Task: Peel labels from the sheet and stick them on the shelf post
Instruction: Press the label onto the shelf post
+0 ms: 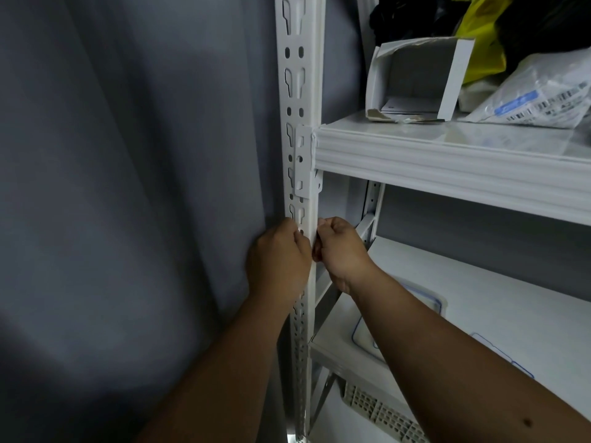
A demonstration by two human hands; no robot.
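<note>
A white perforated shelf post [300, 100] runs from top to bottom in the middle of the head view. Both hands are pressed against it just below the upper shelf bracket. My left hand [278, 257] lies on the post's left face with its fingers curled around the edge. My right hand [339, 247] is closed in a loose fist against the post's right edge, thumb and fingertips pinched at the corner. Something small and white, perhaps a label, sits between the fingertips at the post, but I cannot make it out. No label sheet is in view.
A grey curtain [128, 187] hangs left of the post. The upper shelf [447, 161] carries an open white box [415, 81], a yellow bag and a plastic pouch with barcodes [537, 103]. The lower shelf [479, 298] holds a lidded container with a blue rim [367, 337]; a perforated basket [383, 414] sits below.
</note>
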